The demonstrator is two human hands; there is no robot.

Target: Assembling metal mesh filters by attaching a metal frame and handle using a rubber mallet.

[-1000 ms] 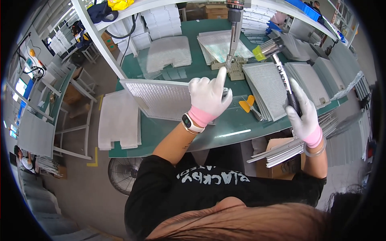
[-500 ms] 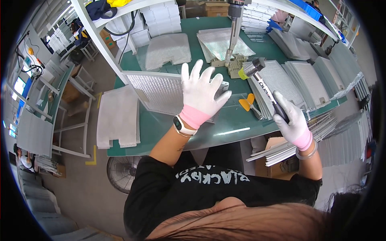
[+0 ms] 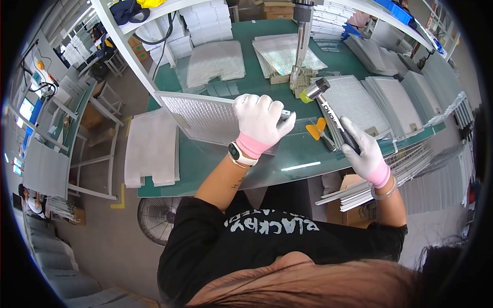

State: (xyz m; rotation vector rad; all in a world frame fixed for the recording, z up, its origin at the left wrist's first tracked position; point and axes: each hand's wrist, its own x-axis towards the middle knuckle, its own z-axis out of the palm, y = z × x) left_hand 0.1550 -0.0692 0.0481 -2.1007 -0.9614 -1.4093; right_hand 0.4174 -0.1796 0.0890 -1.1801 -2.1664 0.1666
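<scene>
My left hand (image 3: pixel 259 122), in a white glove with a pink cuff, curls its fingers over the upper edge of a framed metal mesh panel (image 3: pixel 203 114). The panel stands tilted on its edge on the green table; my hand covers part of its right end. In my gloved right hand (image 3: pixel 363 155) is a mallet (image 3: pixel 333 113), gripped by its black handle end. Its head, with a yellow-green face, is raised to the right of the panel, apart from it. Below the mallet head lies a small yellow-orange tool (image 3: pixel 315 129).
A vertical driver (image 3: pixel 300 41) hangs over a beige fixture block (image 3: pixel 304 82). Mesh sheets (image 3: pixel 214 64) lie at the back, with another stack (image 3: pixel 151 146) at left. More panels (image 3: pixel 393 105) lean at right. A shelf post (image 3: pixel 126 49) rises beside the panel; a floor fan (image 3: pixel 156 219) stands below.
My left hand has gone from spread fingers to fingers curled over the panel's edge. The mallet and my right hand have shifted slightly left.
</scene>
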